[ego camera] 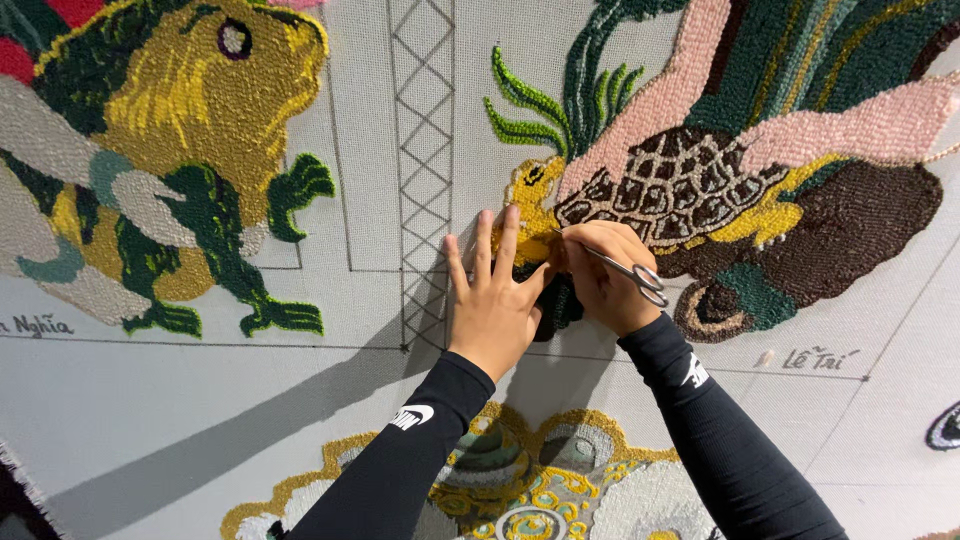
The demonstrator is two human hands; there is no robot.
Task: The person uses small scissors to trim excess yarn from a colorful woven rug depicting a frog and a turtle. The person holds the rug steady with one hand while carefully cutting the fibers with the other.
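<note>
Nearest the camera, two black sleeves [420, 450] reached over a gold-and-grey tufted piece [520, 490] at the cloth's bottom edge toward the middle of the cloth [200, 400]. The left hand [495, 300] lay flat on the backing, its fingers [480, 245] spread and pressed against the weave just beside a dark green patch [560, 300]. The right hand [600, 275] was curled shut around small scissors [625, 270], the handles by the knuckles and the blades pointing left toward the yellow turtle head [535, 205]; whether the blades stood apart or shut could not be told. Because the tips sat so close to the left fingertips, a slip could have nicked skin. Because they lay almost flat on the pile, too deep a snip could have cut the backing or gouged the yarn and left a bald spot, and a tug on a loop could have pulled a row loose. Farther up, the brown shell [680, 185] and pink bands [860, 125] reached the top right corner, and the yellow frog [200, 100] filled the top left, well apart from the blades.
</note>
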